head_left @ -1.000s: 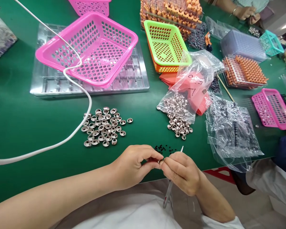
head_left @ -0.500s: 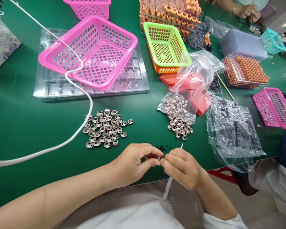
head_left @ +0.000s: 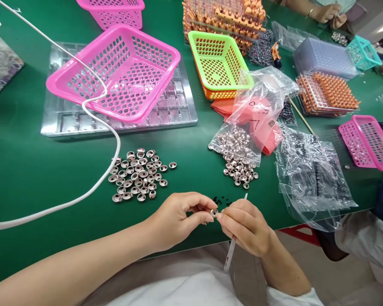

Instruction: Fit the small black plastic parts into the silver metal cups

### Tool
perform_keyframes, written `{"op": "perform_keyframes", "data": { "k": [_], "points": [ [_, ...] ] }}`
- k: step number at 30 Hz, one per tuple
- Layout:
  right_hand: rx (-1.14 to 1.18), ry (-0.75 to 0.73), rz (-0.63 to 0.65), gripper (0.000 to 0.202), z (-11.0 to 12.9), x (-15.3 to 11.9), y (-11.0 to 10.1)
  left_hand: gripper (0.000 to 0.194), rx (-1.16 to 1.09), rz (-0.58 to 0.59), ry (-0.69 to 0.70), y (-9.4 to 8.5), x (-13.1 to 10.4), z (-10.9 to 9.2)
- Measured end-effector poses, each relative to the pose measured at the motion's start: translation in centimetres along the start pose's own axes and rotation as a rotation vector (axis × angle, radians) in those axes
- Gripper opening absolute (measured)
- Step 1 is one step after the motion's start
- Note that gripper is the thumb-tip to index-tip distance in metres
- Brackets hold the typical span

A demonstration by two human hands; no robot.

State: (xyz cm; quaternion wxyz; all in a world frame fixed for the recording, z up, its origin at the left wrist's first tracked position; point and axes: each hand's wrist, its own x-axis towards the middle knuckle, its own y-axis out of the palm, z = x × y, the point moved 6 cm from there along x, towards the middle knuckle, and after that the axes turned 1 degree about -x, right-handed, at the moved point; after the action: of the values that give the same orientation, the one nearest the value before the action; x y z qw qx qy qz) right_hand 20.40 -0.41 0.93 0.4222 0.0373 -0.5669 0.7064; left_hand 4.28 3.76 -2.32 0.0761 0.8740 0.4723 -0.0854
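Note:
My left hand (head_left: 178,220) pinches a small silvery metal cup (head_left: 213,213) with a dark hole between thumb and fingertips. From the other side, the fingertips of my right hand (head_left: 248,227) touch the same cup. White tweezers (head_left: 230,256) are tucked in my right hand, their tips pointing away from me. Tiny black pieces (head_left: 222,199) lie on the table just beyond my fingers. A spread of similar metal cups (head_left: 137,175) sits to the left. More metal cups (head_left: 241,170) spill from a clear plastic bag (head_left: 257,91) beyond my right hand.
A pink basket (head_left: 137,117) rests on a metal tray (head_left: 185,112); a white cable (head_left: 116,140) crosses over it. Stacked green and orange baskets (head_left: 221,88), clear bags of dark parts (head_left: 312,174) and orange parts (head_left: 335,91) occupy the right. Another person's hands (head_left: 328,13) are at far right.
The metal cup at my fingertips has turned, and its hole now shows. My right hand has shifted slightly down and right with the tweezers. The view has moved a little.

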Motion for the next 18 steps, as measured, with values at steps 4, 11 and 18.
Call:
{"op": "perform_keyframes", "data": {
  "k": [4, 11, 18],
  "points": [
    [0.005, -0.038, 0.030, 0.024, 0.1, 0.3, 0.1, 0.012, 0.067, -0.004, 0.047, 0.0, 0.0, -0.3],
    [0.008, -0.080, 0.098, 0.027, 0.5, 1.0, 0.0, 0.014, 0.136, -0.012, 0.142, 0.0, 0.0, -0.8],
    [0.041, -0.100, 0.104, 0.028, 0.8, 1.4, -0.2, 0.014, 0.150, -0.007, 0.179, 0.0, -0.3, -1.1]
  ]
}}
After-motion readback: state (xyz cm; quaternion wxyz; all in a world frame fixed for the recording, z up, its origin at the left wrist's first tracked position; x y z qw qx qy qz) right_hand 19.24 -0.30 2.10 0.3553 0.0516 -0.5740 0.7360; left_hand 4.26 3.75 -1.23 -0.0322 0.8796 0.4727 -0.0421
